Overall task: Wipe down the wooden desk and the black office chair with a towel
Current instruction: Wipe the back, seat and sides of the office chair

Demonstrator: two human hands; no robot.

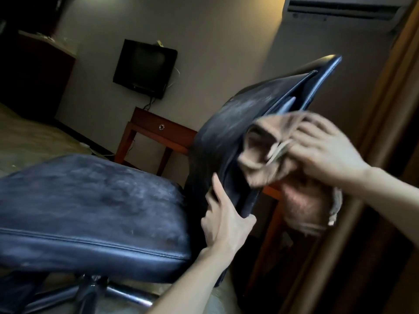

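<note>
The black office chair (90,200) fills the left and middle of the head view, its dusty seat low on the left and its backrest (238,123) rising to the upper right. My left hand (223,219) grips the lower side edge of the backrest. My right hand (324,150) holds a crumpled beige towel (265,150) against the rear side of the backrest; the towel is blurred with motion and part of it hangs down below the hand. A wooden desk (156,130) with one drawer stands behind the chair by the wall.
A dark television (145,69) hangs on the wall above the desk. An air conditioner (344,7) sits at the top right. A wooden door frame (385,109) runs along the right. The chair's metal base (97,291) shows at the bottom left.
</note>
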